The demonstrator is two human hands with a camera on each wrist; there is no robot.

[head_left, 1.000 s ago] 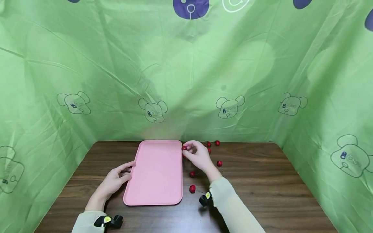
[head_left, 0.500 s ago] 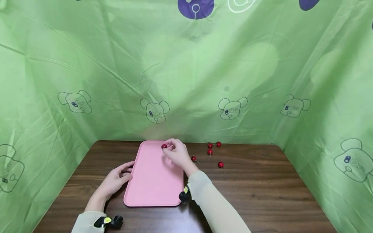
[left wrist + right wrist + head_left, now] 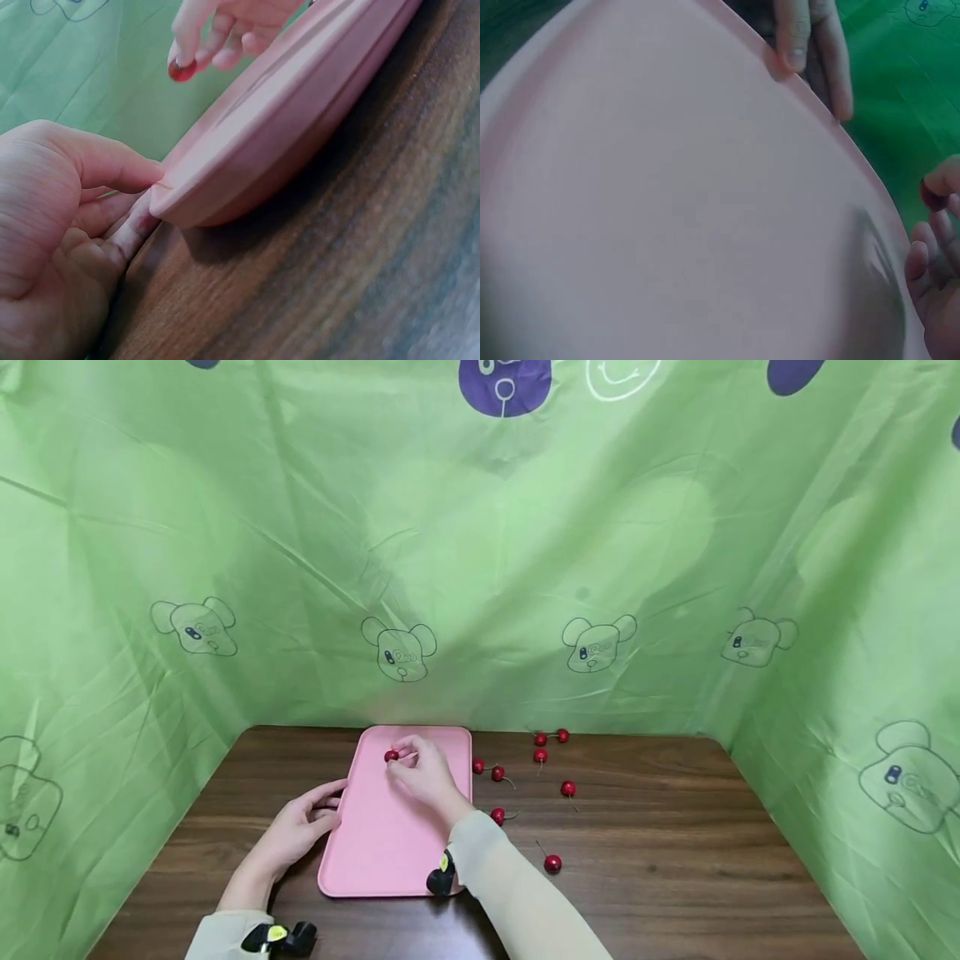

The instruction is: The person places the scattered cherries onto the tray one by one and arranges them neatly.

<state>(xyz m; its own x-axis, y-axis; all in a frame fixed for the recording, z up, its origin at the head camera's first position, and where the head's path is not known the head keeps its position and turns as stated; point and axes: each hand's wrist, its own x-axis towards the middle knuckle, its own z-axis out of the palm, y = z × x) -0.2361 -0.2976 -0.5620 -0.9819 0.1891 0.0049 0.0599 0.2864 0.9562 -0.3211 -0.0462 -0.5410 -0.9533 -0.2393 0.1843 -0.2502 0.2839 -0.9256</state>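
Observation:
A pink rectangular tray (image 3: 375, 852) lies on the wooden table. Its left rim is pinched by my left hand (image 3: 296, 828); the right wrist view shows the thumb (image 3: 790, 45) over the rim and other fingers along the outside. Above the far left part of the tray, my right hand (image 3: 431, 781) pinches a red cherry (image 3: 392, 756) between thumb and fingertips. From the left wrist, that cherry (image 3: 182, 70) shows at the fingertips, above the tray's surface, with the remaining fingers loosely bent.
Several red cherries with stems lie right of the tray, one (image 3: 478, 766) close to its rim and another (image 3: 552, 863) nearer the front. A green printed curtain (image 3: 495, 568) encloses the back and sides of the table (image 3: 675, 852).
My right hand has carried the cherry leftward from the tray's right edge to over its far left part, uncovering cherries on the table. The left hand has stayed at the rim.

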